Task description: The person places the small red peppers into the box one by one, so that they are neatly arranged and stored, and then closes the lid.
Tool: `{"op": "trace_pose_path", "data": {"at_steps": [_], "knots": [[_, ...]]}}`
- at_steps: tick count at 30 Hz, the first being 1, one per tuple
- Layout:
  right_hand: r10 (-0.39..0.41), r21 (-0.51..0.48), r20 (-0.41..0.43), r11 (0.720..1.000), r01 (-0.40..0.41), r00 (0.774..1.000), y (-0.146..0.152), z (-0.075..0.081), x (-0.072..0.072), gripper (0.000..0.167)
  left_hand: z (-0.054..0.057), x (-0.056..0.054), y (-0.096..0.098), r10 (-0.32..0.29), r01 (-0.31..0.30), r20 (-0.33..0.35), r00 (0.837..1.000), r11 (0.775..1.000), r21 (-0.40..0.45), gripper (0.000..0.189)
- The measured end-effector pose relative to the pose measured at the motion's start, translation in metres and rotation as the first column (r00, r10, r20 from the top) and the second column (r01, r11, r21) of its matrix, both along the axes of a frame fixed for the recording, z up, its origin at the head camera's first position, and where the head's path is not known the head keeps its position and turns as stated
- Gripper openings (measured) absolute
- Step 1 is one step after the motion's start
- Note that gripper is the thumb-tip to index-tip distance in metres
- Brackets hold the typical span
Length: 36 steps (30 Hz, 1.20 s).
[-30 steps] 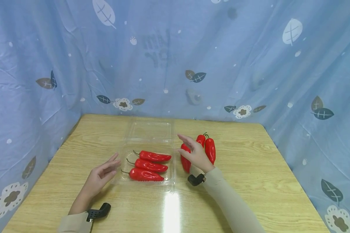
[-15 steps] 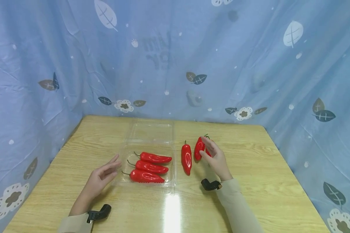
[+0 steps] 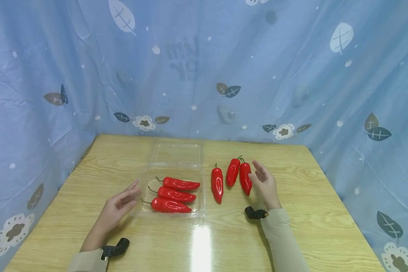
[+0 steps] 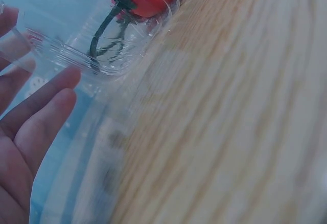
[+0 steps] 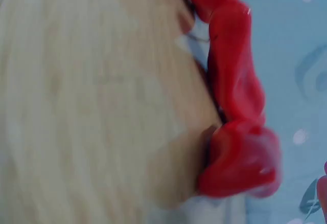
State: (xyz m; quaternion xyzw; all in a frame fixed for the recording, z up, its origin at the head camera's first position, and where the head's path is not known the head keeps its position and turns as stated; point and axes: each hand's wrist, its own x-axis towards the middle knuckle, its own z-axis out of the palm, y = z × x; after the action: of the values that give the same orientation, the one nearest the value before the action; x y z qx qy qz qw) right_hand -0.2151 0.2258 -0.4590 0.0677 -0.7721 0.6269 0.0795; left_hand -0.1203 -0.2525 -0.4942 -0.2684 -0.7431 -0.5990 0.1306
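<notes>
Three red chili peppers (image 3: 175, 195) lie side by side in a clear plastic clamshell box (image 3: 204, 196), stems to the left. My left hand (image 3: 117, 207) is at the box's left edge with fingers extended. In the left wrist view its fingers (image 4: 48, 111) are close to the plastic rim; whether they touch it I cannot tell. Three more peppers lie on the table: a left one (image 3: 217, 185), a middle one (image 3: 232, 172) and a right one (image 3: 245, 178). My right hand (image 3: 266, 187) is just right of the right pepper, fingers loosely bent around nothing. Blurred peppers (image 5: 237, 160) show in the right wrist view.
The box's raised clear lid (image 3: 176, 154) extends toward the back. Blue patterned curtains (image 3: 197, 75) enclose the wooden table (image 3: 309, 211) at the back and sides. A bright light reflection lies on the front of the tabletop.
My right hand has moved right, from over the left loose pepper, past the middle one, to beside the right one. All three are now uncovered. The left hand has stayed put.
</notes>
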Motion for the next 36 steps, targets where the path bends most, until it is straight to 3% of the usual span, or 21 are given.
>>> {"op": "trace_pose_path", "data": {"at_steps": [8, 20, 29, 36], "knots": [[-0.020, -0.018, 0.074, 1.000, 0.022, 0.997, 0.013, -0.020, -0.007, 0.061, 0.000, 0.000, -0.001, 0.010, -0.010, 0.010, 1.000, 1.000, -0.010, 0.033], [0.038, 0.020, 0.184, 0.999, -0.043, 0.982, 0.018, -0.037, -0.010, 0.074, 0.000, 0.000, 0.000, 0.025, -0.026, -0.003, 1.000, 1.000, -0.018, 0.033], [0.052, 0.095, 0.198, 0.993, -0.072, 0.979, 0.014, -0.041, -0.009, 0.081, -0.001, 0.000, 0.000, -0.003, 0.003, 0.012, 1.000, 1.000, 0.000, 0.034], [0.071, 0.125, 0.188, 0.988, -0.096, 0.980, 0.011, -0.041, -0.014, 0.081, 0.000, 0.000, 0.001, 0.011, -0.011, -0.009, 1.000, 1.000, -0.005, 0.035]]}}
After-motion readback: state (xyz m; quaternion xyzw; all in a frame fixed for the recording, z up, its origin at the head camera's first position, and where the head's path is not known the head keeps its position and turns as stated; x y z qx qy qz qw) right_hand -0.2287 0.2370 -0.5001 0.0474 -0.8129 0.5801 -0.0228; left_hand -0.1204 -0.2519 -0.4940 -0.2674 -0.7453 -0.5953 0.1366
